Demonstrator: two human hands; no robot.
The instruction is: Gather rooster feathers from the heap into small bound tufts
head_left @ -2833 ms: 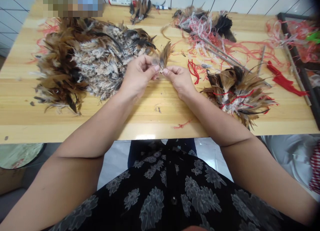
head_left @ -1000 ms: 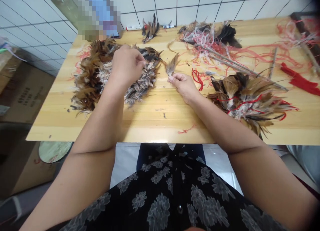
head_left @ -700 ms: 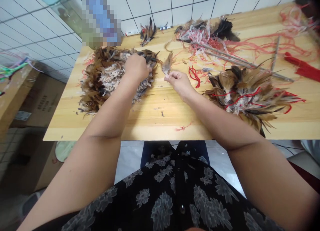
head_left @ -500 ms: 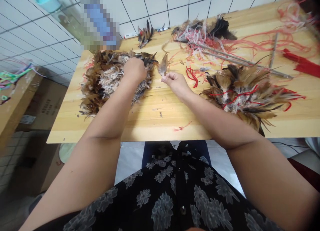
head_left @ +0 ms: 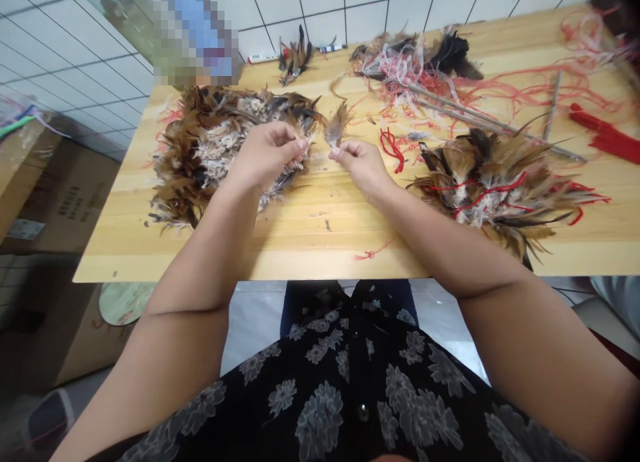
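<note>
My right hand (head_left: 361,167) pinches a small brown feather (head_left: 336,123) by its pale base, between thumb and fingertips, with its tip pointing up. Close by on the left, my left hand (head_left: 270,154) has thumb and fingers closed on what looks like a pale-based feather (head_left: 311,139); its outline blends with those behind. That hand is over the right side of a large pile of brown and black feathers (head_left: 175,142) with whitish quill ends in the middle. The two hands are a short gap apart above the wooden table (head_left: 300,249).
Feather bundles tied with red string (head_left: 480,185) lie at the right. Behind are thin sticks (head_left: 470,115), tangled pink and white strands (head_left: 395,65) and a small feather bunch (head_left: 299,59). Red strings (head_left: 391,150) lie near my right hand. Cardboard boxes (head_left: 75,202) stand at left.
My left hand has turned and come out of the feather pile toward my right hand, fingertips pinched. My right hand keeps its feather in nearly the same place. The view has shifted slightly.
</note>
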